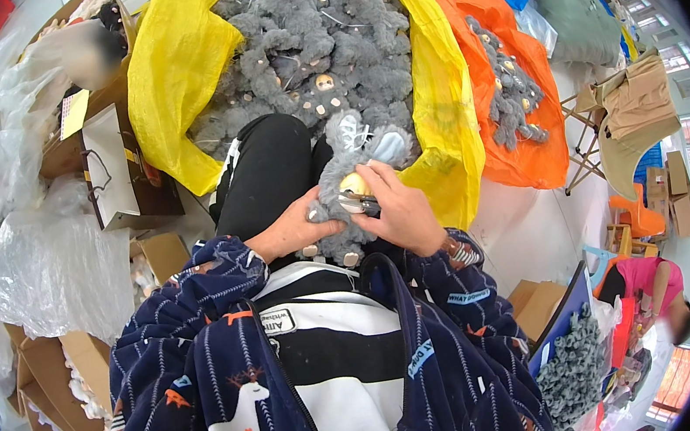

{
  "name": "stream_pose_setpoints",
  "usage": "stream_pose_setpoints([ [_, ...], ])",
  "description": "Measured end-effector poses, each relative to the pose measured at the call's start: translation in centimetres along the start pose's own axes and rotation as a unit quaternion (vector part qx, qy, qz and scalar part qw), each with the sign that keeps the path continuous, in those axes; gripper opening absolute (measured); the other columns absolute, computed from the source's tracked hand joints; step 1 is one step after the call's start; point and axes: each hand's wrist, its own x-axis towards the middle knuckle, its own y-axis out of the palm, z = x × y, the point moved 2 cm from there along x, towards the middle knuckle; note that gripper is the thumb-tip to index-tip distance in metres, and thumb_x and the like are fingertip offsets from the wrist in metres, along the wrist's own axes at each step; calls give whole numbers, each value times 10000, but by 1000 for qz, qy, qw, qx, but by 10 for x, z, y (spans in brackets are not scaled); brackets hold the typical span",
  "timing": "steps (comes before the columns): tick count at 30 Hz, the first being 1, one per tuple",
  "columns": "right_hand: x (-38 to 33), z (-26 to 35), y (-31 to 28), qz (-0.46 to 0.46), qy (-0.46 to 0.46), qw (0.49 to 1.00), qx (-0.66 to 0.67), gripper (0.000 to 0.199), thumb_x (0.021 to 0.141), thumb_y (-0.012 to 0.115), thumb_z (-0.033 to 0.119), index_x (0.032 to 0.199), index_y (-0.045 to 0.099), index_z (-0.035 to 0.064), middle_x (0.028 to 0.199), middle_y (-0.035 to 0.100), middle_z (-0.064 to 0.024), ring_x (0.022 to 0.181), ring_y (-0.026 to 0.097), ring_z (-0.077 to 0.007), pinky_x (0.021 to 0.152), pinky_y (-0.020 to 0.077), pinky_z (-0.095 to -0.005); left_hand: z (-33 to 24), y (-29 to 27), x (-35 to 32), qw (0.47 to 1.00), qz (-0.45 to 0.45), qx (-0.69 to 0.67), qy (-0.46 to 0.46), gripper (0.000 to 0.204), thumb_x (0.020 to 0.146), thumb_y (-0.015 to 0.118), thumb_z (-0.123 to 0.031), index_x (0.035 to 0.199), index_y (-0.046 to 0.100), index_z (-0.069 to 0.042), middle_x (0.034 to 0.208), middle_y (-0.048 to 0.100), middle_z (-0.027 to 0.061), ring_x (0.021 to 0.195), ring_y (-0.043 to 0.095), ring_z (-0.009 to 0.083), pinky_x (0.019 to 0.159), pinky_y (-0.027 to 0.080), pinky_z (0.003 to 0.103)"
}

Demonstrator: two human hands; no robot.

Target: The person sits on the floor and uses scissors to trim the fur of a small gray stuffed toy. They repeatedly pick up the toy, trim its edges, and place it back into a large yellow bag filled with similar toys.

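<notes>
A grey fluffy plush toy (pixel 337 172) with long ears and a pale, shiny face lies in front of my belly, its ears pointing away from me. My left hand (pixel 293 225) is closed around the toy's left side, by its arm. My right hand (pixel 401 209) is closed on a small dark metal tool (pixel 368 204), held against the face; its exact kind is partly hidden by my fingers. Just beyond, a big heap of similar grey plush toys (pixel 319 34) fills a yellow sack (pixel 442 105).
An orange sack (pixel 531 158) with more grey plush lies to the right, near a folding chair (pixel 634 104). Cardboard boxes (pixel 161 254) and clear plastic sheeting (pixel 53 274) crowd the left. At the lower right sits a person in pink (pixel 654 282), beside a grey fluffy pile (pixel 573 364).
</notes>
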Motion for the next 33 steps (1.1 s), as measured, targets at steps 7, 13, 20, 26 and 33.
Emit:
stream_pose_setpoints([
  [7, 7, -8, 14, 55, -51, 997, 26, 496, 640, 691, 215, 1069, 515, 40, 950, 544, -121, 761, 594, -326, 628, 494, -364, 6, 1, -4, 994, 10, 106, 17, 543, 714, 718, -176, 1159, 458, -5, 1033, 586, 128, 946, 562, 185, 838, 445, 310],
  [13, 10, -9, 22, 102, -94, 990, 15, 423, 650, 680, 231, 1009, 546, 52, 846, 566, -130, 727, 594, -328, 618, 487, -378, 7, 0, -7, 994, 42, 101, 7, 502, 756, 711, -204, 1160, 474, -22, 1068, 580, 90, 978, 534, 151, 869, 427, 298],
  [20, 8, -18, 28, -140, 124, 930, 317, 425, 720, 692, 77, 1117, 550, 21, 1018, 618, -86, 788, 602, -145, 646, 471, -279, -5, 2, 1, 989, -32, -137, -51, 502, 810, 671, -176, 1232, 444, -25, 1132, 551, 49, 1023, 516, 126, 893, 413, 278],
  [26, -22, -18, 12, -142, 135, 952, 237, 256, 728, 694, 70, 959, 610, 0, 849, 619, -95, 720, 586, -160, 644, 459, -256, 9, -4, 3, 984, -79, -159, -4, 453, 815, 659, -151, 1205, 475, -13, 1085, 574, 44, 978, 528, 111, 865, 420, 264],
  [33, -27, -13, 38, -129, 210, 879, 409, 181, 843, 601, 137, 927, 611, -23, 728, 604, -75, 597, 537, -108, 561, 427, -226, 9, -2, 2, 984, -108, -134, 38, 346, 843, 617, -118, 1156, 514, -14, 1064, 585, 37, 964, 531, 99, 846, 431, 261],
])
